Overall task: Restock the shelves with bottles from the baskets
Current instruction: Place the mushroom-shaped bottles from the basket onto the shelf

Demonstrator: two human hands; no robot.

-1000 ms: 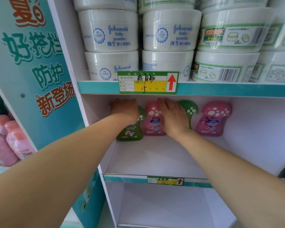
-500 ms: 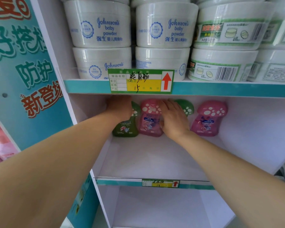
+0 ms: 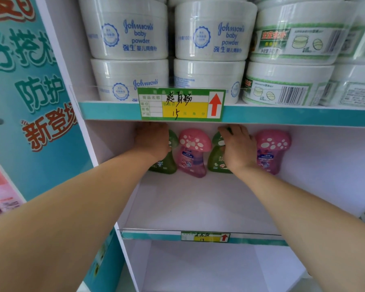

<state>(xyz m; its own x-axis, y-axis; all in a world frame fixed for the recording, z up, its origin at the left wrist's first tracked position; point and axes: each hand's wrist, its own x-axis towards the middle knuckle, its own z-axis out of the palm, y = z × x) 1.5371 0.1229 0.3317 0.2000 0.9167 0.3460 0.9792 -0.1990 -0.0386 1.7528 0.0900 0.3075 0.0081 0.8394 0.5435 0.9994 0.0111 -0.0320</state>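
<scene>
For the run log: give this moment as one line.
left hand: on left green bottle | right hand: on second green bottle | row: green, pink, green, pink | front of shelf: bare

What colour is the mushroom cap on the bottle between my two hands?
Pink with white spots, on the mushroom-cap bottle; it shows best in the head view.

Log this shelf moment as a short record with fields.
middle shelf: four mushroom-cap bottles in a row at the back
order from left: green bottle, pink bottle, second green bottle, second pink bottle
left hand: on the green bottle
right hand: on the second green bottle
upper shelf: stacked powder tubs
</scene>
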